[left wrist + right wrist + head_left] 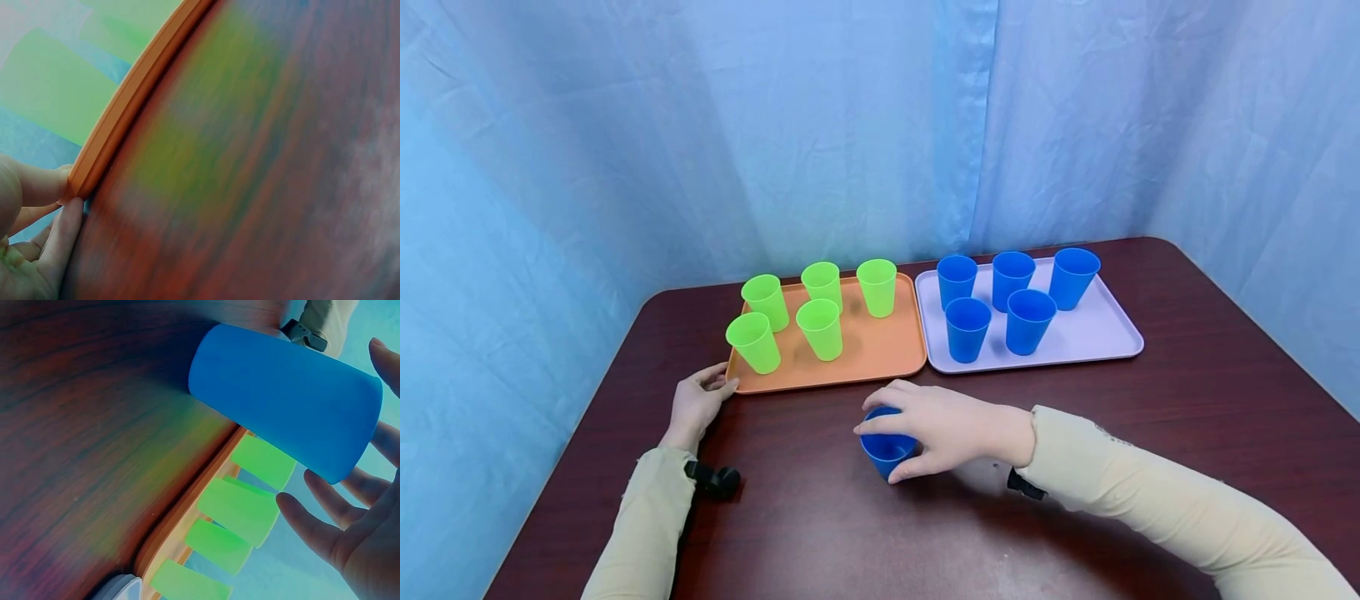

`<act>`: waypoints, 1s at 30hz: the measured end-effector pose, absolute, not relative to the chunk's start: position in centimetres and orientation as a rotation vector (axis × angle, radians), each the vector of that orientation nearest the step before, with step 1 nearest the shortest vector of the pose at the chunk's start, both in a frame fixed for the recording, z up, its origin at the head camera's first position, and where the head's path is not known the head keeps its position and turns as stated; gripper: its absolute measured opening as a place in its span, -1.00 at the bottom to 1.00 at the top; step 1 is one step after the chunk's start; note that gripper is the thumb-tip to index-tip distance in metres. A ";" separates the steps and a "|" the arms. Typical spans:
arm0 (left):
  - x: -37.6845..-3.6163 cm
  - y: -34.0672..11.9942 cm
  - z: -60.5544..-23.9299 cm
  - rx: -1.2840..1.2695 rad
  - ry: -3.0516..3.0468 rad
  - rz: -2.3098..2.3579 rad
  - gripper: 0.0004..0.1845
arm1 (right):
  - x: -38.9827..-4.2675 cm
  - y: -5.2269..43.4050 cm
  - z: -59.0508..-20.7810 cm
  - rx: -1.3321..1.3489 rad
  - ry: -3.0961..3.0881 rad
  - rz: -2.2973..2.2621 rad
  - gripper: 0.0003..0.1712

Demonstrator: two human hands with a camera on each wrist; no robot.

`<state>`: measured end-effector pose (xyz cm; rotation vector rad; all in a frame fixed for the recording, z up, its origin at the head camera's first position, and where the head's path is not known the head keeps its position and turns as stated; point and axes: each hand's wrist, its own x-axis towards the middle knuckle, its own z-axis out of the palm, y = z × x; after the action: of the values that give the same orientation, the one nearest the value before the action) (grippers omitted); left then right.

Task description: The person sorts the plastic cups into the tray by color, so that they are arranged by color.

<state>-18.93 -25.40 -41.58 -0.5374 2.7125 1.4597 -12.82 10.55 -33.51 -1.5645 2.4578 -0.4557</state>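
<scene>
Your right hand [951,429] is wrapped over the lone blue cup [886,450] out on the bare worktop [1187,433], thumb low at its near side and fingers draped over the rim; in the right wrist view those fingers look spread and only loosely closing, so I'd call it a light hold, though I can't be sure how firm the contact is. The cup stands upright just in front of the two trays, mouth up and base on the wood, its long axis vertical or tipped slightly your way. Five blue cups [1028,319] already stand upright on the lilac tray [1112,337], three at the back and two in front, with bare tray to the front right. Five green cups [822,327] stand on the orange tray [880,358] in the same pattern. Going by that, the sorting looks nearly done, and this sixth blue cup is the only one not on a tray yet. Your left hand [696,404] sits at the near left corner of the orange tray, fingertips [69,215] pinching its rim, as the left wrist view shows plainly.
</scene>
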 end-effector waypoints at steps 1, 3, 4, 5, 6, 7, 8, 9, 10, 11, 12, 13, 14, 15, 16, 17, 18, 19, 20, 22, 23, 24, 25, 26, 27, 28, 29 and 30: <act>-18.9 -25.4 -41.6 -0.539 2.710 1.459 -0.48 | -12.8 10.6 -33.6 -1.565 2.455 -0.453 -0.31; -18.9 -25.4 -41.6 -0.537 2.710 1.461 -0.48 | -12.8 10.6 -33.7 -1.547 2.450 -0.452 -0.32; -18.9 -25.4 -41.6 -0.535 2.711 1.463 -0.48 | -12.8 10.6 -33.7 -1.539 2.450 -0.451 -0.32; -18.9 -25.4 -41.6 -0.534 2.711 1.465 -0.48 | -12.8 10.5 -33.7 -1.530 2.450 -0.450 -0.33; -18.9 -25.4 -41.6 -0.531 2.712 1.466 -0.48 | -12.8 10.5 -33.7 -1.523 2.451 -0.450 -0.33; -18.9 -25.4 -41.5 -0.536 2.708 1.468 -0.48 | -12.8 10.5 -33.7 -1.513 2.451 -0.452 -0.34; -18.9 -25.4 -41.5 -0.535 2.709 1.468 -0.48 | -12.8 10.5 -33.6 -1.504 2.451 -0.453 -0.34; -18.9 -25.4 -41.5 -0.537 2.708 1.469 -0.48 | -12.8 10.5 -33.6 -1.501 2.449 -0.457 -0.35; -18.9 -25.4 -41.5 -0.537 2.708 1.469 -0.48 | -12.8 10.5 -33.6 -1.498 2.446 -0.458 -0.35; -18.9 -25.4 -41.5 -0.539 2.707 1.468 -0.49 | -12.8 10.5 -33.5 -1.496 2.444 -0.459 -0.35; -18.9 -25.4 -41.5 -0.535 2.709 1.469 -0.48 | -12.8 10.4 -33.5 -1.494 2.442 -0.460 -0.36; -18.9 -25.4 -41.5 -0.539 2.708 1.469 -0.49 | -12.8 10.4 -33.5 -1.494 2.440 -0.460 -0.36; -18.9 -25.4 -41.5 -0.540 2.708 1.467 -0.49 | -12.7 10.4 -33.5 -1.494 2.439 -0.458 -0.36; -18.9 -25.4 -41.6 -0.544 2.706 1.468 -0.49 | -12.7 10.4 -33.5 -1.497 2.438 -0.458 -0.36; -18.9 -25.4 -41.6 -0.543 2.707 1.468 -0.49 | -12.7 10.4 -33.5 -1.500 2.438 -0.455 -0.37; -18.9 -25.4 -41.5 -0.544 2.709 1.468 -0.49 | -12.7 10.4 -33.5 -1.503 2.438 -0.454 -0.37; -18.9 -25.4 -41.5 -0.543 2.711 1.468 -0.48 | -12.7 10.4 -33.5 -1.506 2.439 -0.452 -0.37; -18.9 -25.4 -41.5 -0.547 2.709 1.468 -0.49 | -12.7 10.4 -33.5 -1.510 2.439 -0.451 -0.38; -18.8 -25.4 -41.5 -0.546 2.711 1.469 -0.48 | -12.7 10.4 -33.5 -1.513 2.438 -0.451 -0.38; -18.8 -25.4 -41.5 -0.544 2.712 1.471 -0.48 | -12.7 10.4 -33.5 -1.516 2.439 -0.454 -0.39; -18.9 -25.4 -41.5 -0.544 2.713 1.470 -0.48 | -12.7 10.5 -33.5 -1.516 2.439 -0.457 -0.39; -18.9 -25.4 -41.6 -0.545 2.712 1.470 -0.48 | -12.7 10.5 -33.5 -1.515 2.439 -0.460 -0.39; -18.9 -25.3 -41.6 -0.543 2.715 1.468 -0.48 | -12.7 10.6 -33.5 -1.515 2.439 -0.466 -0.40; -18.9 -25.3 -41.5 -0.546 2.714 1.468 -0.49 | -12.7 10.6 -33.5 -1.513 2.441 -0.470 -0.40; -18.9 -25.3 -41.6 -0.546 2.716 1.468 -0.49 | -12.7 10.6 -33.5 -1.510 2.442 -0.477 -0.40; -18.9 -25.3 -41.6 -0.548 2.716 1.467 -0.49 | -12.7 10.7 -33.4 -1.510 2.444 -0.481 -0.40; -18.9 -25.3 -41.6 -0.546 2.720 1.467 -0.49 | -12.8 10.7 -33.4 -1.510 2.448 -0.485 -0.40; -18.9 -25.2 -41.5 -0.544 2.723 1.468 -0.49 | -12.8 10.8 -33.4 -1.510 2.452 -0.488 -0.40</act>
<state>-18.89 -25.24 -41.53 -0.5442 2.7235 1.4683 -12.76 10.78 -33.42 -1.5102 2.4521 -0.4882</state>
